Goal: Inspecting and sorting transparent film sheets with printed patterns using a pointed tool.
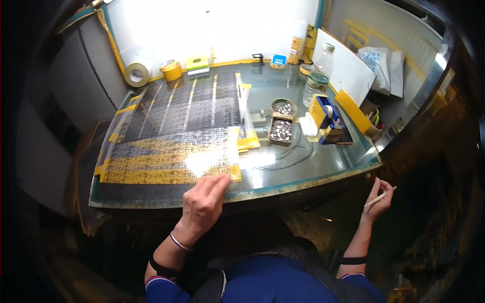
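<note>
My left hand is at the table's near edge, its fingers bent and pressed together. The fingertips meet the lower right corner of a patterned film sheet, beside a strip of yellow tape. Whether they pinch anything there is hidden. The sheet has dense dark print, with yellow bands across its near part and pale stripes across its far part. Off the table's front right corner, my right hand is closed around a thin white pen-like stick, tilted up to the right.
On the glass-topped table stand two small tins of metal bits, a blue-and-yellow tape dispenser and glass jars. Tape rolls and a green-and-white box line the back. A thin dark cord loops on the glass.
</note>
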The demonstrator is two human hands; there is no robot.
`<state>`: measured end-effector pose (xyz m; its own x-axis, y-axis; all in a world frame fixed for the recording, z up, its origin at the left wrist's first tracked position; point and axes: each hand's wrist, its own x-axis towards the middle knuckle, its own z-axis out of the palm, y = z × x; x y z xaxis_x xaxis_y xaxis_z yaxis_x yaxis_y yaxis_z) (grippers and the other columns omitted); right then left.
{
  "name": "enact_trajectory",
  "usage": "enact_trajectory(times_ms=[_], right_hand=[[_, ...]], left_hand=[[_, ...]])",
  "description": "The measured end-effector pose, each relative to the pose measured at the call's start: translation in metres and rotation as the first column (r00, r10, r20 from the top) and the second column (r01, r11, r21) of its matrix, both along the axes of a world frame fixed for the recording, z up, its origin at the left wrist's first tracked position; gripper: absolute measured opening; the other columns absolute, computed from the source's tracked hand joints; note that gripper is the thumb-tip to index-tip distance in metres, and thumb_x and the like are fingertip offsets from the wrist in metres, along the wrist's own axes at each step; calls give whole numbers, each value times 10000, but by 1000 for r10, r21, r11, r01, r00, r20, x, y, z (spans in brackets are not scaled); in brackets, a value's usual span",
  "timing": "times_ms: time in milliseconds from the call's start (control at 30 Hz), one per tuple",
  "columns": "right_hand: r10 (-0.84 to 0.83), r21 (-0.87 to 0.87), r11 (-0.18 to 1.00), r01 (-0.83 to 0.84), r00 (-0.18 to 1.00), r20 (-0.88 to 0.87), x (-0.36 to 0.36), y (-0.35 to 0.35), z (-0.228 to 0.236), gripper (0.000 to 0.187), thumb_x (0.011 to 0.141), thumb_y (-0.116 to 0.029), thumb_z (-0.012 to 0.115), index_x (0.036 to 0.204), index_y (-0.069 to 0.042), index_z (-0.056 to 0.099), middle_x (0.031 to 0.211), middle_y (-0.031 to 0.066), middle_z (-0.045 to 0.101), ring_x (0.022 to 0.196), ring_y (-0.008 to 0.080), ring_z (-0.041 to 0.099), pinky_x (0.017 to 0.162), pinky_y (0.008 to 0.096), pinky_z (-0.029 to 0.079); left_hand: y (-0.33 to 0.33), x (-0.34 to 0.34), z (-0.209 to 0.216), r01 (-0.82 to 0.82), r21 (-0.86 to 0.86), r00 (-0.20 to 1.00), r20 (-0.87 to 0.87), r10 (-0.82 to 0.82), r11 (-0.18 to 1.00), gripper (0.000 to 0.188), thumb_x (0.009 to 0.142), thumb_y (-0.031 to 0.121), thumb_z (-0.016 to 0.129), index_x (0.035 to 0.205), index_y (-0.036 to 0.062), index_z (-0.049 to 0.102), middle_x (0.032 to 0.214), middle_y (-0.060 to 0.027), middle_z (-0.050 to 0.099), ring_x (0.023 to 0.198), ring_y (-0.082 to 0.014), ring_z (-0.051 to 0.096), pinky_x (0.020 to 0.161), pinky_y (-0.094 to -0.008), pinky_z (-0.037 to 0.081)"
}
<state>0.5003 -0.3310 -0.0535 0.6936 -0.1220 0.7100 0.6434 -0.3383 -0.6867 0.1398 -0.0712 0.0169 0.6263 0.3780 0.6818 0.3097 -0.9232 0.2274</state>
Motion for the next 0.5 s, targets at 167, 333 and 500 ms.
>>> enact_trajectory(times_ms=[167, 333, 500], right_hand=[[535, 146, 835, -531, 845, 10, -58, 66, 46, 68, 929, -73, 637, 968, -21, 620, 885, 55, 681, 798, 91, 617, 754, 242, 497], [912, 84, 340, -937, 307, -270, -120, 137, 65, 297, 948, -118, 623, 1197, 18, 537, 1139, 151, 674, 1052, 189, 642, 893, 301, 509], [904, 633, 87, -769, -206, -375, -136, 186, 61, 420, 959, -123, 602, 1310, 42, 442, 1171, 203, 625, 1059, 259, 647, 883, 344, 552]], left_hand=[[12, -33, 46, -83, -216, 888, 427, 170, 973, 165, 950, -31, 545, 1055, -40, 672, 977, -138, 711, 908, -205, 693, 836, -324, 559], [-18, -96, 72, 228, -345, 939, 327, -111, 911, 136, 866, -62, 612, 947, -32, 717, 898, -162, 734, 839, -239, 719, 749, -330, 572], [-46, -131, 63, 275, -800, 946, 125, -300, 533, 237, 796, -106, 670, 1005, -13, 733, 976, -133, 737, 887, -221, 722, 799, -300, 574]])
